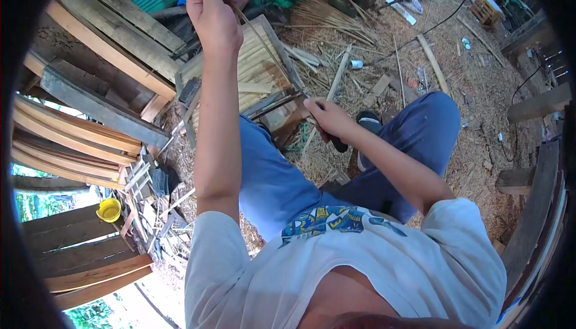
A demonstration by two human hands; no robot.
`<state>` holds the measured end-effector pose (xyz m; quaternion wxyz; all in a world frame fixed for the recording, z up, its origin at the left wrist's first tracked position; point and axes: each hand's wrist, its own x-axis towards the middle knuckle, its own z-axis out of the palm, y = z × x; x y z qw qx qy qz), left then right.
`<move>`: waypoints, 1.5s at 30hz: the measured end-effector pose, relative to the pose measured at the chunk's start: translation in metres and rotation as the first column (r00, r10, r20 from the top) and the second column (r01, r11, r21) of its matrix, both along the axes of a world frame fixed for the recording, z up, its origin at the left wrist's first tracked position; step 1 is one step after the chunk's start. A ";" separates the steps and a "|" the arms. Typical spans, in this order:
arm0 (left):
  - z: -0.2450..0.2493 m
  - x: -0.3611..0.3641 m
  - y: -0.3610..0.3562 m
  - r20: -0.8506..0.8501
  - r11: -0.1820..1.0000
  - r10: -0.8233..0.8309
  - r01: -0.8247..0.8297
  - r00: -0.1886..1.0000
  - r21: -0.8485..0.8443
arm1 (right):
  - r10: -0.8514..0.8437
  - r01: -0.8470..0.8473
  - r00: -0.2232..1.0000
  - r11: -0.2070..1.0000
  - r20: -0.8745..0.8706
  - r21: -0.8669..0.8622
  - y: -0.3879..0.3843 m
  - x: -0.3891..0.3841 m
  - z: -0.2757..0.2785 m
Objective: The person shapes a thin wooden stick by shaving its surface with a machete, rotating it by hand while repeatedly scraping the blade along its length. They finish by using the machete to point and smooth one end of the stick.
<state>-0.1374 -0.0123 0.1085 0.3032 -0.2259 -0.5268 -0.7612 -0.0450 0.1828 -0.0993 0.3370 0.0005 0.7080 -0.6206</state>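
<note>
Strip (pixel 266 48) was pinched between left hand (pixel 215 12) fingers, dark handle (pixel 339 144) clamped in right hand (pixel 332 120); scraping seemed underway, steadiness needed.

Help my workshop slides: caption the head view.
Thin brown strip spanning left hand and right hand, amid scattered tan wood shavings.

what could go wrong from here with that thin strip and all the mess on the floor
The thin strip runs from the raised left hand down to the right hand, so it might slip or spring if one grip gives.

The dark-handled tool in the right hand is close to the legs; a slip could knock or cut them if it has an edge, which I can't make out.

The cable across the littered floor could trip someone.
</note>
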 end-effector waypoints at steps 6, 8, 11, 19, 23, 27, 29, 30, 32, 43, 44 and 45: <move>-0.010 0.025 0.003 0.153 0.989 0.103 -0.119 0.983 0.093 | 0.043 -0.053 0.995 0.992 -0.089 -0.115 -0.015 0.003 0.061; -0.020 0.044 -0.017 0.142 0.992 0.077 -0.090 0.987 0.085 | 0.029 -0.071 0.962 0.986 -0.270 -0.148 -0.015 0.006 0.059; -0.032 0.060 -0.035 0.067 0.983 0.183 -0.184 0.981 0.008 | 0.137 -0.118 0.918 0.990 -0.373 0.075 -0.012 0.009 0.050; -0.056 0.066 -0.058 0.063 0.982 0.175 -0.179 0.983 0.066 | 0.061 -0.044 0.989 0.991 -0.136 0.125 -0.010 -0.003 0.008; -0.061 0.060 -0.049 0.065 0.977 0.165 -0.172 0.984 0.123 | 0.002 0.019 0.982 0.993 -0.187 0.114 -0.011 0.000 0.003; -0.061 0.063 -0.051 0.002 0.988 0.053 -0.052 0.999 0.146 | -0.045 0.053 0.987 0.997 -0.152 0.048 -0.009 -0.002 0.003; -0.062 0.064 -0.047 0.003 0.989 0.055 -0.055 0.998 0.137 | -0.017 0.026 0.989 0.998 -0.147 0.056 -0.007 -0.004 0.011; -0.063 0.064 -0.043 0.016 0.990 0.077 -0.078 0.997 0.119 | 0.000 0.009 0.990 0.998 -0.144 0.058 -0.006 -0.004 0.014; -0.063 0.065 -0.036 0.030 0.991 0.101 -0.103 0.994 0.085 | -0.032 0.039 0.985 0.998 -0.172 0.041 -0.007 -0.003 0.016; -0.067 0.078 -0.009 -0.003 0.992 0.025 -0.024 1.000 0.124 | 0.108 -0.081 0.947 0.992 -0.301 0.101 -0.006 0.002 0.047; -0.067 0.078 -0.011 0.005 0.993 0.033 -0.034 0.999 0.111 | 0.053 -0.027 0.953 0.995 -0.299 0.092 -0.008 0.002 0.031; -0.068 0.076 -0.015 0.010 0.994 0.043 -0.044 0.999 0.098 | -0.001 0.027 0.955 0.996 -0.298 0.083 -0.008 0.000 0.021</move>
